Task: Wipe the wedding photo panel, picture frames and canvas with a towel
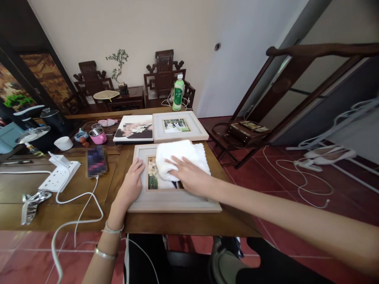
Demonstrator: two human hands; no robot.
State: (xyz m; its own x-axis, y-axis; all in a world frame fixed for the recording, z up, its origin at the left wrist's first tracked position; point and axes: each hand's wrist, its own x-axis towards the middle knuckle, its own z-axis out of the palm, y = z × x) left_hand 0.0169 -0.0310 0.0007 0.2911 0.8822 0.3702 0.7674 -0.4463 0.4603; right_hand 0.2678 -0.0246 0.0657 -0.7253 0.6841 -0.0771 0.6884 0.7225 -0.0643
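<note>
A light wooden picture frame (pixel 174 204) lies flat at the table's near edge, a photo (pixel 153 179) showing within its pale mat. Over the frame's upper right part is a folded white cloth (pixel 174 152), which covers much of the photo. My right hand (pixel 189 173) presses on this cloth from above, holding it against the frame with the fingers spread; the thumb side is partly hidden. On the frame's left border rests my left hand (pixel 134 182), fingers stretched out and fairly close together, touching the wood.
Behind lie another framed photo (pixel 180 136) and a photo panel (pixel 133 139), with a green bottle (pixel 178 94) farther back. To the left are a phone (pixel 96 161) on a cable, a white power strip (pixel 60 175), a hair clip (pixel 33 205) and a pink cup (pixel 98 136). A wooden chair (pixel 251 134) stands right.
</note>
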